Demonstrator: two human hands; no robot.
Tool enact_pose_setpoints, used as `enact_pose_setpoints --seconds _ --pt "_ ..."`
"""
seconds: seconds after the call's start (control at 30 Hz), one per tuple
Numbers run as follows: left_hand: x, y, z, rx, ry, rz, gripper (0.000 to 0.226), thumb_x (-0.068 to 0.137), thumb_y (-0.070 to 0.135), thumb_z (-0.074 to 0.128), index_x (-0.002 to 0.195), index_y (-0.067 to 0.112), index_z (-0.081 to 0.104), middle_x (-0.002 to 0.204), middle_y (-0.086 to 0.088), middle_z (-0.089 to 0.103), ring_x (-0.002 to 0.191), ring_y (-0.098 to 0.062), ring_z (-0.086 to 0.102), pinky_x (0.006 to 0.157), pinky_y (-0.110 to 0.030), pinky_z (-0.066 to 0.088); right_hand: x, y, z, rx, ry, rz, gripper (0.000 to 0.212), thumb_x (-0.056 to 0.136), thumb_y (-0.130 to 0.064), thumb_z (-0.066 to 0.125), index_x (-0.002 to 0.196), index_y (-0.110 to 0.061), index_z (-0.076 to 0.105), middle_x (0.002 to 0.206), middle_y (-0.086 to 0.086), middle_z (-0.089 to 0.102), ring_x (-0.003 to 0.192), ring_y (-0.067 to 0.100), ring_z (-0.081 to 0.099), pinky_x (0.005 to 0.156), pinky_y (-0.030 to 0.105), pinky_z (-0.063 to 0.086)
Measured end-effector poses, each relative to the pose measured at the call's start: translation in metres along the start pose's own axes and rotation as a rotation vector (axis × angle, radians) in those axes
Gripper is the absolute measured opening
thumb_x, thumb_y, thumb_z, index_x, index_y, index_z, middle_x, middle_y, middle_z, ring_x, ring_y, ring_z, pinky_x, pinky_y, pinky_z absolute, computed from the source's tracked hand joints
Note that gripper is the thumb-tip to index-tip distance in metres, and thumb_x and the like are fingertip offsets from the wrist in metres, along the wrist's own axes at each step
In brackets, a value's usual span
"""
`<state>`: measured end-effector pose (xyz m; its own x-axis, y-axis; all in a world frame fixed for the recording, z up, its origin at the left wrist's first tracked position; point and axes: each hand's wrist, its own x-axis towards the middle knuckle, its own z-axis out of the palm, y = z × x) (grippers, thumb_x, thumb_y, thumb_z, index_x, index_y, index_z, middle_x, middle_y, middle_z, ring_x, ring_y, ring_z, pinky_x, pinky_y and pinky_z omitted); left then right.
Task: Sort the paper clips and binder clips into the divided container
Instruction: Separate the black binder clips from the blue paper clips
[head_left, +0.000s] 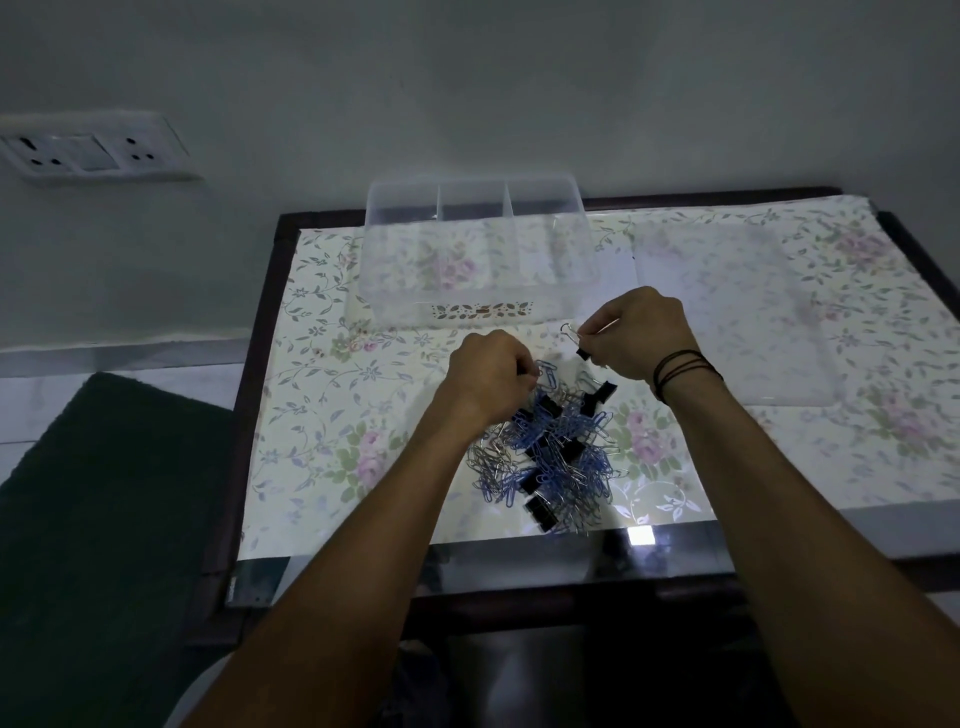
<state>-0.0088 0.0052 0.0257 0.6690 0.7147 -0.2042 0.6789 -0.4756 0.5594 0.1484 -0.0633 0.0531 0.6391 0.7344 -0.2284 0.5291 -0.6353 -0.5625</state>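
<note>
Right hand (631, 332) seemingly pinching binder clip (575, 340)

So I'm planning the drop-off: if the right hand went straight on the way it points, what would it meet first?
Probably the near wall of the clear divided container; the right hand, its grip on a black binder clip, points there across bare tabletop. Depth is uncertain.

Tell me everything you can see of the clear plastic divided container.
The clear plastic divided container is a rectangular, see-through, open-topped box with two inner walls making three compartments; all look empty. A leaf-patterned band decorates its near wall. It sits upright on the floral-covered table, beyond the pile of clips. Neither hand touches it.
</note>
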Motion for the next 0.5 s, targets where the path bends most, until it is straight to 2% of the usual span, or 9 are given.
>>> enact_pose_setpoints --seconds 0.1,0.17,0.27,0.37,0.5 --pt "-0.003 -0.001 0.002 0.065 -0.017 -0.011 0.025 0.089 0.022 0.074 0.113 0.012 0.07 0.109 -0.007 0.074 0.099 -0.023 0.066 0.081 -0.031 0.05 -0.001 -0.002 0.0 0.006 -0.003 0.003 0.01 0.083 -0.019 0.072 0.088 -0.015 0.08 0.086 0.009 0.077 0.088 0.022 0.073 0.084 0.034 0.06" --pt "-0.005 -0.002 -0.004 0.049 0.01 -0.019 0.028 0.088 0.023 0.074 0.112 0.013 0.062 0.106 -0.007 0.071 0.096 -0.023 0.062 0.075 -0.031 0.045 -0.004 -0.007 0.002 0.037 -0.001 -0.002 0.01 0.082 -0.017 0.073 0.088 -0.014 0.08 0.086 0.009 0.077 0.085 0.022 0.073 0.083 0.033 0.06" --pt "-0.007 -0.01 -0.021 -0.008 0.05 -0.066 0.019 0.086 0.025 0.077 0.098 0.013 0.069 0.101 -0.005 0.073 0.093 -0.02 0.066 0.079 -0.031 0.052 -0.014 -0.023 0.013 0.119 -0.056 -0.032 0.011 0.08 -0.016 0.074 0.089 -0.013 0.08 0.086 0.005 0.076 0.077 0.016 0.07 0.075 0.022 0.056" --pt "-0.013 -0.035 -0.043 -0.118 0.084 -0.185 0.012 0.084 0.021 0.079 0.091 0.011 0.078 0.089 -0.008 0.078 0.076 -0.019 0.073 0.072 -0.029 0.059 -0.032 -0.051 0.042 0.174 -0.162 -0.118 0.01 0.079 -0.016 0.077 0.087 -0.013 0.08 0.082 0.002 0.075 0.075 0.011 0.068 0.068 0.015 0.05" --pt "-0.027 -0.08 -0.064 -0.134 0.116 -0.355 0.008 0.083 0.009 0.075 0.088 0.011 0.081 0.083 -0.007 0.077 0.076 -0.022 0.074 0.075 -0.036 0.063 -0.055 -0.081 0.09 0.216 -0.304 -0.178 0.009 0.081 -0.015 0.073 0.086 -0.014 0.081 0.081 0.004 0.078 0.074 0.013 0.073 0.066 0.016 0.056"
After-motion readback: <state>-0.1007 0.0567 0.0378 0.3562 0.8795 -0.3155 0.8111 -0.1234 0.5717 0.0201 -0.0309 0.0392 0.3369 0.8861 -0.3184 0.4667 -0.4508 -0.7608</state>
